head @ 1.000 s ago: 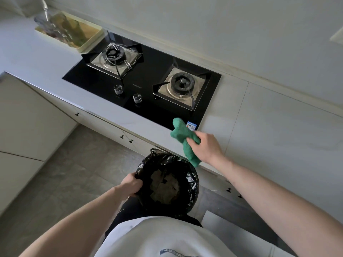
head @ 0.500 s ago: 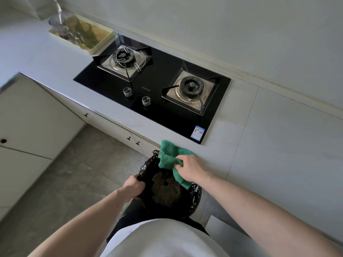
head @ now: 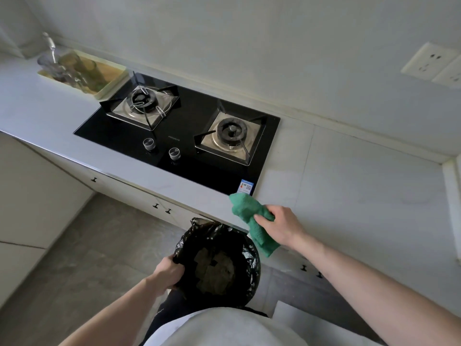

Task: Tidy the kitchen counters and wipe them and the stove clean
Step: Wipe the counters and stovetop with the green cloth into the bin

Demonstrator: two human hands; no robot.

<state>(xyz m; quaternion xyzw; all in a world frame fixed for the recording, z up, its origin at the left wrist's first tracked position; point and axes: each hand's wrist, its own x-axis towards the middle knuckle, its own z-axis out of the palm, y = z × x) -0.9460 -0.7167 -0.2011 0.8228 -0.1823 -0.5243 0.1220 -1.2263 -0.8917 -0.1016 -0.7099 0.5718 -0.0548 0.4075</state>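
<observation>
Pale grey counter (head: 349,186) runs along the wall in front of me, with a seam in the slab just right of the stove. Black glass stove (head: 189,136) is set into it: two burners with pan supports, two knobs (head: 161,149) near the front edge, a sticker (head: 246,187) at its front right corner. Left of the stove, a cream tray (head: 99,78) sits on the counter holding glassware. Grey tiled floor (head: 82,248) lies below, next to the cabinet fronts.
</observation>
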